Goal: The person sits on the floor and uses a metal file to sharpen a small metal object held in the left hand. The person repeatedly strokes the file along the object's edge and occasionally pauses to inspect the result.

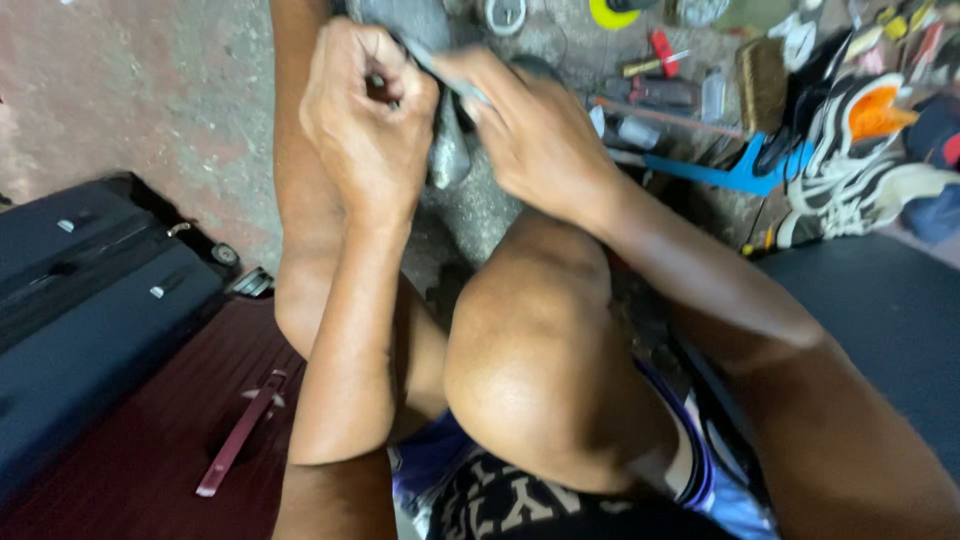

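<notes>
I see my left hand [365, 120] closed in a fist on a small tool, I think, and my right hand [535, 135] pinching the grey piece [450, 150] above my knee [530, 350]. I judge it as stitching or trimming; next needs a steady grip. Beyond the knee tools [660, 90] lie loose on the floor [180, 90], and the suitcase [90, 300] stays shut.

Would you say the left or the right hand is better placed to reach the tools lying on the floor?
Probably the right hand: it is nearer the tools spread at the upper right. The left hand is closed around the grey piece on the far side, and both grip it.
</notes>
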